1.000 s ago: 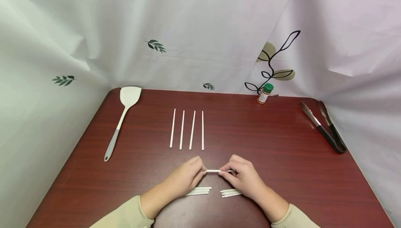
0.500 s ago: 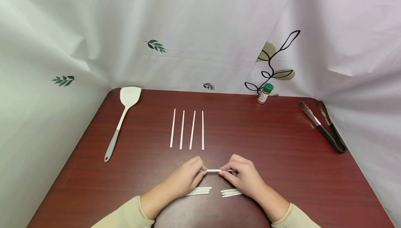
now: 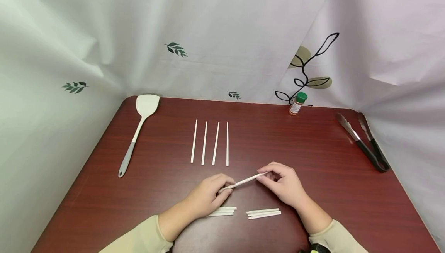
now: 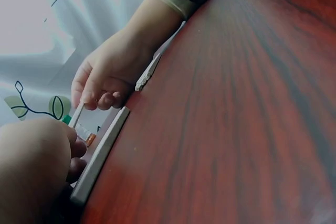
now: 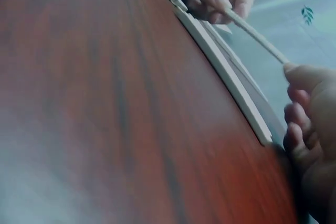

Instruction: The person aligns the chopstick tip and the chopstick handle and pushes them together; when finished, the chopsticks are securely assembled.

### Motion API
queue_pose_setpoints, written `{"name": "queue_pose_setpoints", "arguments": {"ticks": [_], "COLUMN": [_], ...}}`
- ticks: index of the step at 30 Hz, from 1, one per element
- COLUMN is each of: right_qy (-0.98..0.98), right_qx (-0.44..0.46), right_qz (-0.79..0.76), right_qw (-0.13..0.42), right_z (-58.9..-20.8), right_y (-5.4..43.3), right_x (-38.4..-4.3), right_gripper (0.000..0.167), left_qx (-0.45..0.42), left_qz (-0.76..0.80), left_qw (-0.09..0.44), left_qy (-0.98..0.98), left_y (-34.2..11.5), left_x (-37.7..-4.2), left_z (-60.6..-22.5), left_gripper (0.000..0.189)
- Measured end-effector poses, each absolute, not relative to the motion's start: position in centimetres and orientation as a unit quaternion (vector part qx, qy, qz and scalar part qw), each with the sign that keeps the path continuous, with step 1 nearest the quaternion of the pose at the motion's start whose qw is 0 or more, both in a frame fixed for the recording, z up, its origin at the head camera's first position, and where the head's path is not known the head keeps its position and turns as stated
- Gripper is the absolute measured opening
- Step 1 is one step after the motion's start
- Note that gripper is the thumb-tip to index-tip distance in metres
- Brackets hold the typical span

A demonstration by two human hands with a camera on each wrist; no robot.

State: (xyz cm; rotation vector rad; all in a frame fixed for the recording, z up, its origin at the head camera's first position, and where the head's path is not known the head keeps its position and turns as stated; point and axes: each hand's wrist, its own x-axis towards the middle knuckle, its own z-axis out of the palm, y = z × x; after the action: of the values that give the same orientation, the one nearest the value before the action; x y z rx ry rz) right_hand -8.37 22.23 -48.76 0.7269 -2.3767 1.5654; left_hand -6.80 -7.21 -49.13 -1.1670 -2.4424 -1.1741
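A thin white stick (image 3: 246,180) spans the gap between my two hands, its right end farther from me. My left hand (image 3: 208,195) holds its left end between thumb and fingers, and my right hand (image 3: 283,183) pinches the other end. The wrist views show the stick (image 5: 257,36) between the thumb and fingers of each hand. Nearer me lie two small groups of shorter white sticks: the left group (image 3: 224,211), partly hidden by my left hand, and the right group (image 3: 263,213). Beyond the hands, several longer white sticks (image 3: 204,143) lie apart in a row.
A white spatula with a grey handle (image 3: 128,156) lies at the left of the dark red table (image 3: 278,141). A green-capped spice bottle (image 3: 297,104) stands at the back. Black-handled tongs (image 3: 366,150) lie open on the right. White patterned cloth (image 3: 222,33) hangs behind the table.
My right hand has moved right and away from me, tilting the stick and baring more of it. The right group of short sticks is uncovered. The head view has shifted slightly.
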Motion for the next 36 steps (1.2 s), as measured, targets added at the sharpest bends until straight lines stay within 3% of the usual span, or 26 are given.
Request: {"name": "queue_pose_setpoints", "arguments": {"ticks": [5,14,19,25,30,36], "right_qy": [-0.77,-0.714,-0.703,-0.772,-0.862,-0.885], "right_qx": [0.197,0.14,0.114,0.118,0.105,0.147], "right_qz": [0.604,0.686,0.7,0.624,0.496,0.442], "right_qw": [0.051,-0.009,-0.045,-0.024,-0.008,-0.012], "right_z": [-48.6,-48.0,-47.6,-46.9,-46.2,-46.0], "right_y": [22.6,22.3,21.6,21.7,21.8,21.3], "right_x": [-8.7,-10.9,-12.0,-13.8,-15.5,-17.7], "right_gripper": [0.022,0.052,0.052,0.047,0.057,0.069], "left_qx": [-0.412,-0.495,-0.505,-0.487,-0.468,-0.447], "left_qz": [-0.398,-0.35,-0.345,-0.345,-0.316,-0.281], "left_qw": [0.078,0.11,0.106,0.126,0.138,0.214], "left_qy": [-0.816,-0.788,-0.784,-0.792,-0.814,-0.822], "left_y": [-7.2,-7.3,-7.2,-6.4,-4.8,-2.9], "left_x": [-6.9,-7.5,-7.8,-8.8,-9.9,-11.4], "left_z": [-49.0,-49.0,-49.1,-49.1,-49.1,-49.2], "left_gripper": [0.027,0.031,0.029,0.032,0.026,0.031]}}
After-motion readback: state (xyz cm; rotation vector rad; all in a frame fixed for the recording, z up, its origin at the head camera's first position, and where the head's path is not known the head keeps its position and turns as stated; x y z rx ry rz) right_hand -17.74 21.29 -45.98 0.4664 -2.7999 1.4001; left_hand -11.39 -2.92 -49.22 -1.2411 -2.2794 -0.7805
